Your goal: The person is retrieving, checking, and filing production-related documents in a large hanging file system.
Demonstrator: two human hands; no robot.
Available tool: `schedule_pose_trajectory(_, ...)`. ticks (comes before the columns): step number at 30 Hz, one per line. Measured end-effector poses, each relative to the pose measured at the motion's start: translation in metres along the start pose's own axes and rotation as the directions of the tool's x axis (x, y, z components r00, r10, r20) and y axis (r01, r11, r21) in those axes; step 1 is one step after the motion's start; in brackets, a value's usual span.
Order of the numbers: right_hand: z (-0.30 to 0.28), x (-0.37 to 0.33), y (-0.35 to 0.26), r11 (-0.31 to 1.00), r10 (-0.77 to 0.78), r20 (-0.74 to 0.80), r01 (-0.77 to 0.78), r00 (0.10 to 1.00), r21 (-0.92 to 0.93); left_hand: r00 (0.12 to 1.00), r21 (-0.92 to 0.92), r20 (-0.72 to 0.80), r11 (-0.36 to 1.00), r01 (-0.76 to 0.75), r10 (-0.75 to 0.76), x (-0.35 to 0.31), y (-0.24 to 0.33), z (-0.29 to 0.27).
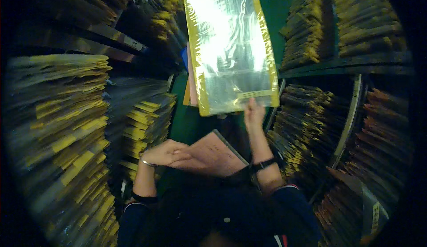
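My left hand (165,153) is closed on the left end of a pink paper folder (213,155), which slants in front of my body and carries some writing. Farther out, my right hand (254,115) is at the near edge of a long clear plastic sleeve (235,78) with yellow borders. Its slightly blurred fingers are closed at that edge, just below a pale label strip (255,94). Bright glare covers the sleeve's far half. Behind its left side, a pink sheet (192,78) and an orange edge (187,93) stick out.
Tightly packed folders with yellow edges (84,131) fill the shelves on my left. More packed folders (302,122) line the right, with reddish ones (382,127) farther out. Upright metal shelf posts (349,122) divide them. A green floor (182,120) runs down the narrow aisle.
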State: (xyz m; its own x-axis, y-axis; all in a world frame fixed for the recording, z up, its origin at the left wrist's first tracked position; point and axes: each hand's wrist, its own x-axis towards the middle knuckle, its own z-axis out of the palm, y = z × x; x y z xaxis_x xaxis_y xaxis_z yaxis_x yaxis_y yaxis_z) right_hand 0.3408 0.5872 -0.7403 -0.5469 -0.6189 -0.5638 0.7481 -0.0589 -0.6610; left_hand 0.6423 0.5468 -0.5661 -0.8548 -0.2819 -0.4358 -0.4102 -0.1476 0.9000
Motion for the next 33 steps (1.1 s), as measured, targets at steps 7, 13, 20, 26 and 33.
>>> schedule_pose_trajectory(7, -0.039, 0.009, 0.145, 0.954, 0.300, -0.173, -0.299, 0.938, 0.032, 0.954, -0.183, -0.095, 0.947, 0.265, -0.286, -0.009, -0.023, -0.015)
schedule_pose_trajectory(13, -0.058, -0.021, 0.093, 0.760, 0.616, 0.201, -0.642, 0.761, 0.099, 0.854, -0.395, -0.441, 0.914, 0.092, -0.277, 0.014, -0.062, -0.041)
schedule_pose_trajectory(20, -0.037, -0.072, 0.019, 0.721, 0.437, 0.654, -0.675, 0.617, 0.155, 0.635, -0.541, -0.724, 0.793, -0.279, -0.270, 0.151, -0.128, -0.040)
schedule_pose_trajectory(26, -0.096, -0.043, 0.065, 0.790, 0.515, 0.386, -0.598, 0.766, 0.133, 0.588, -0.145, -0.789, 0.984, 0.104, -0.179, 0.196, -0.205, -0.013)
schedule_pose_trajectory(33, -0.093, -0.045, 0.046, 0.895, 0.284, -0.201, -0.335, 0.938, -0.296, 0.727, 0.695, -0.638, 0.596, 0.401, 0.254, 0.155, -0.195, 0.010)
